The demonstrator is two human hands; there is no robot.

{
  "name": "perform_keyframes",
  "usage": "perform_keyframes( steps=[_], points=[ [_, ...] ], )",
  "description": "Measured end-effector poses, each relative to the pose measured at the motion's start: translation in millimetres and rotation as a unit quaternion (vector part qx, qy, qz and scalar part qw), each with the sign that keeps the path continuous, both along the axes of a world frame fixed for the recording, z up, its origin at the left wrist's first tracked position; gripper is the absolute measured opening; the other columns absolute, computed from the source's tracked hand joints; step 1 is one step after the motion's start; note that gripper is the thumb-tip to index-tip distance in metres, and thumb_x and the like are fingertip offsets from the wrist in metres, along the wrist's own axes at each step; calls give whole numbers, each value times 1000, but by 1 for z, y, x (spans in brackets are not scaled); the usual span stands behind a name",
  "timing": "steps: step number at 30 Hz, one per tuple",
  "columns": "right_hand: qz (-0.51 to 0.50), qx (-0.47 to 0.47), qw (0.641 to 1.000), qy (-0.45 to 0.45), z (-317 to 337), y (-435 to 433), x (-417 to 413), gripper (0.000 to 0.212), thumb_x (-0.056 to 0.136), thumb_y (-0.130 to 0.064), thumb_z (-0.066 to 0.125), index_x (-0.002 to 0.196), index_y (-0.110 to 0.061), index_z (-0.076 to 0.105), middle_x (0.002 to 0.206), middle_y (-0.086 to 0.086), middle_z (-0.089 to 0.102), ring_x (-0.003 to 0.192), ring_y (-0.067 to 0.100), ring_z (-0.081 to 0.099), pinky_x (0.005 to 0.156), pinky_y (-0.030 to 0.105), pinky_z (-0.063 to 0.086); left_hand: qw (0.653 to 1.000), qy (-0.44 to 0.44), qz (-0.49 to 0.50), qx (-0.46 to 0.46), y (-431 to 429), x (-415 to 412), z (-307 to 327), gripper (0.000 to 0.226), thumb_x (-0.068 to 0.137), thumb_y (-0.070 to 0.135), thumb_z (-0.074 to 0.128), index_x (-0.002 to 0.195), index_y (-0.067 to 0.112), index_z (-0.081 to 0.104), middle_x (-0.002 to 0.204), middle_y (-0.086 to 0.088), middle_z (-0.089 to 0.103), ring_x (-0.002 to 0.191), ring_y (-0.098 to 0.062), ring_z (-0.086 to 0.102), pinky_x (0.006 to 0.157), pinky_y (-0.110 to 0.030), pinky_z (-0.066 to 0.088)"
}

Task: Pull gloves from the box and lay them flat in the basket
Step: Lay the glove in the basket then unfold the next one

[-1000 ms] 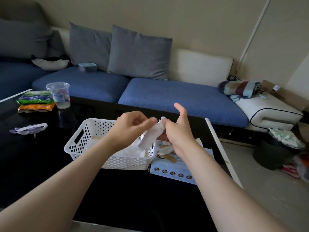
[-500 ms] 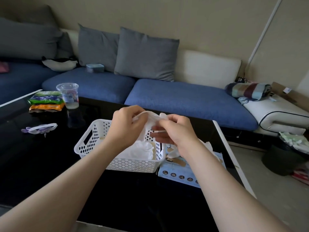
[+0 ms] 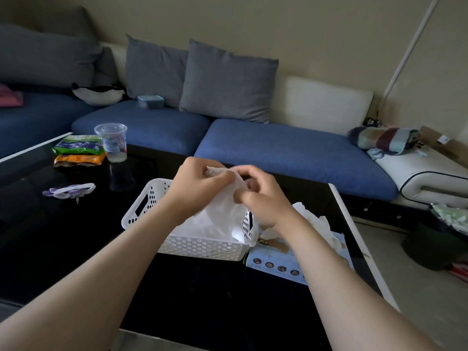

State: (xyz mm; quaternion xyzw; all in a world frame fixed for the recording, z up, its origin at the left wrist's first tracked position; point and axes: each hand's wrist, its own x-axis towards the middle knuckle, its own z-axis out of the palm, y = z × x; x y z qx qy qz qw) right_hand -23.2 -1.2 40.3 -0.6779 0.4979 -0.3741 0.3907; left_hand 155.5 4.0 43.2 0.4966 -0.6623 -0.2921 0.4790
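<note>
glove (image 3: 220, 215): long axis upright, lower end draped on basket (image 3: 140, 207) rim
left hand (image 3: 198, 190): pinches glove top
right hand (image 3: 264, 200): pinches it alongside

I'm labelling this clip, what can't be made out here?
Head view:
Inside the white perforated plastic basket: mostly covered by the left hand and the thin white glove both hands pinch.
Opening of the blue cardboard glove box: behind the right hand and wrist.
Box print: too small.

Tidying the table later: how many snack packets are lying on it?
2. A green packet and an orange packet overlap at the far left of the table, beside the clear plastic cup. More could lie hidden beneath them.
</note>
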Motion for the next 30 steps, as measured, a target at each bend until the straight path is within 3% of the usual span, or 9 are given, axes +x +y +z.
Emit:
perform_keyframes(
  steps=[2, 4, 6, 10, 13, 18, 23, 27, 30],
  points=[
    [4, -11, 999, 46, -2, -1, -2, 15, 87, -15, 71, 78, -26, 75, 72, -3, 63, 73, 16, 57, 71, 37, 45, 1000, -2, 6, 5, 2, 1, 2, 26, 87, 21, 61, 74, 1, 70, 76, -30, 61, 64, -24, 53, 58, -36, 42],
    [5, -1, 999, 42, -4, -1, -5, 24, 84, -24, 69, 63, -13, 67, 68, 8, 53, 68, 22, 49, 70, 41, 38, 1000, 19, 20, 9, 3, 1, 5, 33, 88, 16, 56, 70, -11, 49, 65, -25, 40, 63, -23, 38, 59, -37, 32],
    [-3, 17, 1000, -14, -3, -2, -9, 32, 79, -30, 65, 66, -1, 59, 71, 11, 50, 71, 23, 48, 72, 40, 37, 998, 41, 41, 16, 1, 1, 6, 35, 90, 16, 54, 71, -9, 36, 67, -10, 32, 66, -20, 32, 62, -37, 27],
    [-6, 72, 985, -155, -1, -7, -17, 20, 82, -21, 66, 68, -8, 59, 66, 10, 55, 65, 23, 54, 69, 36, 39, 993, 80, 64, 63, -6, 2, 3, 39, 92, 29, 49, 83, -10, 50, 77, -3, 40, 72, -19, 37, 63, -38, 30],
    [1, 171, 966, -196, -4, -17, -22, 31, 78, -24, 70, 93, 2, 70, 89, 20, 68, 79, 30, 66, 77, 37, 49, 985, 78, 94, 119, -14, 7, -2, 32, 95, 29, 49, 83, 1, 53, 78, -3, 44, 71, -20, 41, 55, -34, 36],
    [-68, 112, 990, 44, -19, -40, -5, 20, 86, -25, 73, 87, -5, 79, 89, 9, 73, 87, 27, 67, 77, 33, 49, 967, -85, 127, 206, -26, 39, -28, 29, 101, 24, 51, 77, 9, 53, 73, -10, 50, 61, -24, 48, 44, -23, 42],
    [-23, 14, 971, 239, -40, -57, 29, 28, 95, -24, 68, 96, 2, 78, 107, 21, 76, 81, 29, 73, 62, 27, 53, 922, -263, 160, 234, -32, 66, -50, 30, 107, 21, 45, 85, 6, 57, 78, -15, 67, 36, -20, 60, 41, -22, 48],
    [5, -28, 933, 359, -53, -68, 55, 25, 99, -29, 67, 90, -10, 81, 96, 11, 77, 86, 31, 74, 64, 34, 55, 889, -366, 193, 197, -35, 76, -62, 19, 107, 25, 51, 104, 8, 58, 90, -6, 57, 64, -26, 63, 59, -36, 56],
    [17, -43, 919, 391, -62, -74, 70, 18, 100, -26, 67, 92, -14, 79, 95, 5, 75, 76, 20, 68, 58, 31, 51, 867, -422, 191, 185, -36, 78, -65, 12, 106, 19, 54, 96, 12, 53, 88, -5, 51, 75, -28, 59, 63, -40, 55]
  ],
)
